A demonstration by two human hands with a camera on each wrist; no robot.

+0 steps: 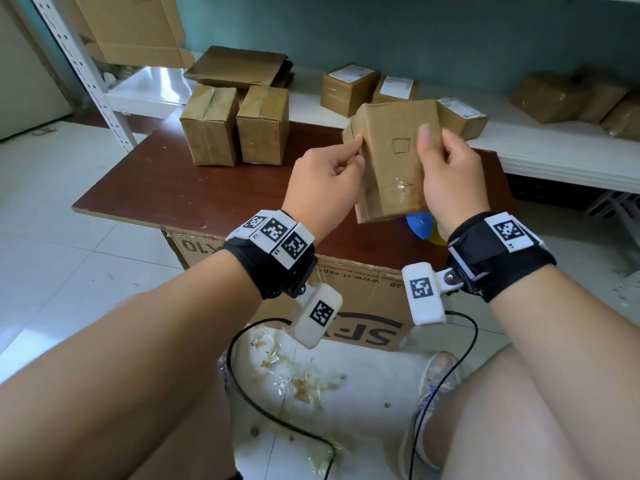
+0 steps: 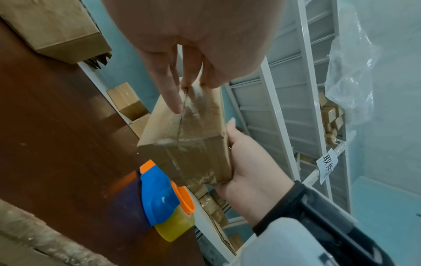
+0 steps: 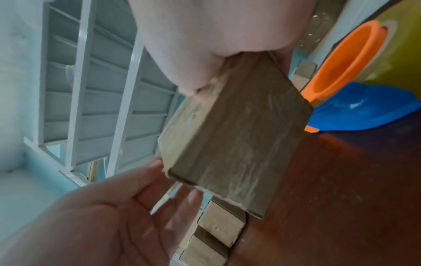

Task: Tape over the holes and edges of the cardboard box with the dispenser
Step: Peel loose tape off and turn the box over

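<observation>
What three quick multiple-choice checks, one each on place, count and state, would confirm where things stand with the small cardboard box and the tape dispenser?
1. Where is the blue and orange tape dispenser?
A. In the right hand
B. On the dark brown wooden table
C. On the floor

2. How many upright brown cardboard boxes stand side by side at the table's far left?
A. Two
B. Four
C. None

3. How is the small brown cardboard box held?
A. By the left hand alone
B. Lying on the table
C. By both hands, with the right hand

Answers: B, the dispenser lies on the table under the box; A, two stand together; C, each hand grips one side.
</observation>
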